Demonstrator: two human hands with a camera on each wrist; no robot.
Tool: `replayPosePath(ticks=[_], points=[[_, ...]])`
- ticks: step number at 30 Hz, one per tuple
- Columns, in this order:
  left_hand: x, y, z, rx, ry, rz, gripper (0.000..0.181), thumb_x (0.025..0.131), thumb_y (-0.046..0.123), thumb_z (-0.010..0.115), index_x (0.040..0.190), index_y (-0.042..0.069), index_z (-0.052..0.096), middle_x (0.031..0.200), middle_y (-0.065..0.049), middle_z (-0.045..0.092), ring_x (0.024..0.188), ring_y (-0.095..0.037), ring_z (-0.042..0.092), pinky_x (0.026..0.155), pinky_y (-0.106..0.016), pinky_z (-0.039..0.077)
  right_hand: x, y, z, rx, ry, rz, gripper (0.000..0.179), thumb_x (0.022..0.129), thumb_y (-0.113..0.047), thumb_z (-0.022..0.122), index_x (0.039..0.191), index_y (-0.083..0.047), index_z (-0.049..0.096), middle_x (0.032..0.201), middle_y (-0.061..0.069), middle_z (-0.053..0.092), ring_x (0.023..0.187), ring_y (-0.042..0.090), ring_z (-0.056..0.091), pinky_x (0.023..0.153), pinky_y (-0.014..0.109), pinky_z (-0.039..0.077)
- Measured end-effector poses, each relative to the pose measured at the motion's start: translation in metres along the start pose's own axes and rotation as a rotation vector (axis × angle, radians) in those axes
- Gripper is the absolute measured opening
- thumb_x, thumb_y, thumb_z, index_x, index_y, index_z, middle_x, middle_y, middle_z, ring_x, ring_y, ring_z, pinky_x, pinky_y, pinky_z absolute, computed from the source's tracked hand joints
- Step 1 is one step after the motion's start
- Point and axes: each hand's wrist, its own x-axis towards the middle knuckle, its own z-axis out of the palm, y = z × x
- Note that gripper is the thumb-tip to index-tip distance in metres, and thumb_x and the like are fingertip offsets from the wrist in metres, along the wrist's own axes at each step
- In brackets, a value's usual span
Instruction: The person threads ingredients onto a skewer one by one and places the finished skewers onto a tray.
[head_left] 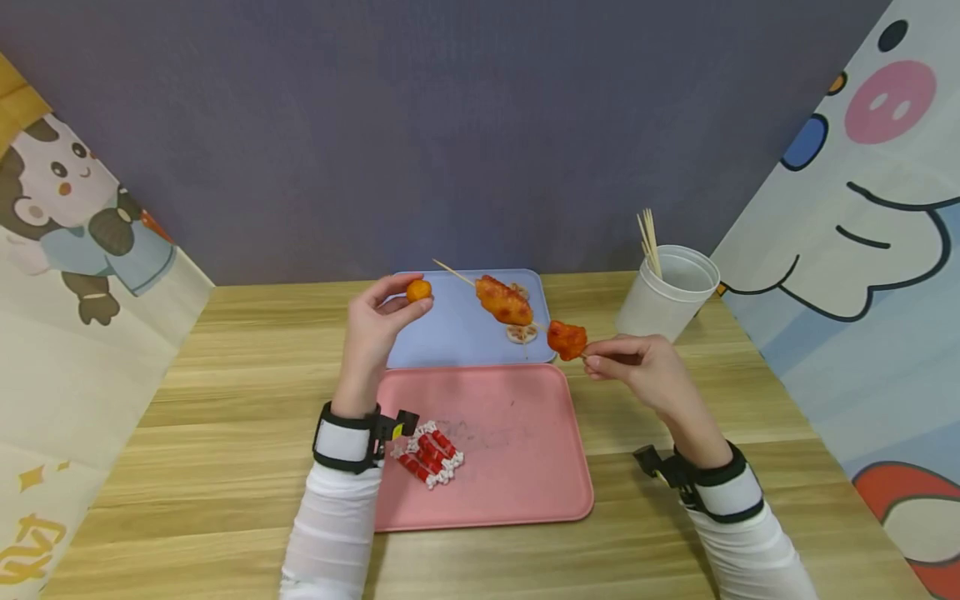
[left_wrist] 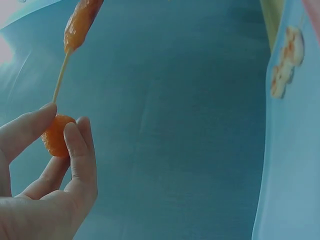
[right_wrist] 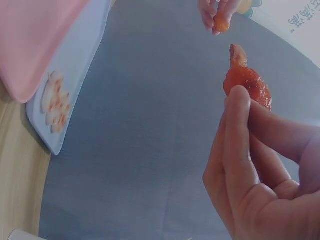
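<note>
Between thumb and fingers, my left hand (head_left: 367, 333) pinches a small round orange ball (head_left: 419, 290), raised over the blue tray (head_left: 431, 333). My right hand (head_left: 648, 367) grips the lower end of a wooden skewer (head_left: 454, 271). Threaded on it are a reddish fried chunk (head_left: 567, 340) by the fingertips and a longer golden-brown fried piece (head_left: 504, 301) farther along. The skewer's bare tip slants up toward the left hand. In the left wrist view the tip meets the thumb beside the orange ball (left_wrist: 57, 135).
Pale browned slices (head_left: 522, 334) lie at the blue tray's right side. Nearer, a pink tray (head_left: 517, 450) holds several red pieces with white ends (head_left: 429, 454). A white bucket (head_left: 663, 296) with several bare sticks (head_left: 649, 242) stands back right, before a grey wall.
</note>
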Motion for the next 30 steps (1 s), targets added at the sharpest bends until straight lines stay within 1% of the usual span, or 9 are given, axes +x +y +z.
replayPosePath(ticks=[2,5,7,10,13,18,21,25,30], points=[[0.001,0.002,-0.001,-0.014,0.013,0.012,0.038,0.079,0.006,0.075,0.115,0.000,0.065,0.106,-0.004,0.063,0.089,-0.015,0.065,0.081,-0.023,0.054,0.000,-0.002,0.001,-0.005,-0.005,-0.004,0.027,0.086,-0.005,0.068,0.105,0.014,0.065,0.089,0.008,0.072,0.074,0.009,0.070,0.071,0.026,0.057],[0.003,0.005,-0.003,-0.044,0.025,0.043,0.039,0.080,0.004,0.074,0.117,-0.002,0.064,0.106,-0.005,0.064,0.090,-0.017,0.064,0.081,-0.023,0.054,0.000,-0.005,0.003,-0.005,-0.010,-0.014,0.026,0.086,-0.005,0.068,0.104,0.014,0.066,0.090,0.010,0.071,0.074,0.010,0.070,0.071,0.026,0.057],[0.005,0.006,-0.003,-0.067,0.033,0.071,0.040,0.080,0.002,0.073,0.118,-0.004,0.063,0.106,-0.005,0.065,0.090,-0.017,0.063,0.081,-0.023,0.054,0.001,-0.006,0.004,-0.005,-0.012,-0.019,0.026,0.085,-0.004,0.068,0.104,0.014,0.066,0.090,0.009,0.071,0.074,0.012,0.071,0.071,0.026,0.057],[0.007,0.009,-0.003,-0.089,0.038,0.106,0.041,0.080,0.000,0.073,0.119,-0.005,0.062,0.107,-0.005,0.065,0.090,-0.017,0.062,0.081,-0.022,0.054,0.001,-0.006,0.005,0.001,-0.015,-0.022,0.025,0.085,-0.003,0.068,0.103,0.014,0.066,0.088,0.007,0.071,0.075,0.016,0.071,0.070,0.027,0.058],[0.008,0.011,-0.004,-0.110,0.034,0.129,0.042,0.080,-0.003,0.071,0.120,-0.005,0.062,0.109,-0.006,0.066,0.091,-0.018,0.062,0.081,-0.022,0.054,0.001,-0.006,0.006,0.006,-0.030,-0.020,0.025,0.085,-0.003,0.068,0.103,0.014,0.066,0.088,0.006,0.071,0.075,0.015,0.071,0.070,0.027,0.058],[0.008,0.013,-0.006,-0.143,0.032,0.140,0.042,0.080,-0.005,0.070,0.121,-0.005,0.061,0.109,-0.008,0.068,0.093,-0.020,0.062,0.082,-0.022,0.054,-0.001,-0.005,0.007,-0.006,-0.051,-0.012,0.025,0.085,-0.002,0.067,0.104,0.014,0.066,0.092,0.012,0.070,0.072,0.010,0.070,0.071,0.031,0.058],[0.007,0.013,-0.008,-0.145,0.034,0.147,0.042,0.080,-0.005,0.070,0.121,-0.005,0.061,0.107,-0.006,0.069,0.094,-0.020,0.062,0.083,-0.023,0.054,-0.002,-0.004,0.008,-0.010,-0.055,-0.012,0.024,0.085,-0.001,0.067,0.104,0.014,0.066,0.094,0.017,0.069,0.072,0.010,0.070,0.071,0.031,0.058],[0.006,0.013,-0.010,-0.136,0.035,0.156,0.041,0.080,-0.005,0.070,0.121,-0.006,0.061,0.108,-0.007,0.069,0.094,-0.019,0.063,0.083,-0.023,0.054,-0.003,-0.004,0.009,-0.025,-0.058,-0.007,0.025,0.085,-0.003,0.068,0.104,0.014,0.066,0.097,0.022,0.067,0.073,0.011,0.070,0.070,0.026,0.057],[0.005,0.012,-0.010,-0.137,0.030,0.151,0.042,0.080,-0.005,0.070,0.121,-0.006,0.061,0.109,-0.008,0.069,0.094,-0.019,0.063,0.083,-0.022,0.054,-0.003,-0.003,0.010,-0.024,-0.059,0.001,0.025,0.085,-0.003,0.068,0.104,0.013,0.066,0.097,0.022,0.067,0.074,0.014,0.070,0.071,0.026,0.057]])
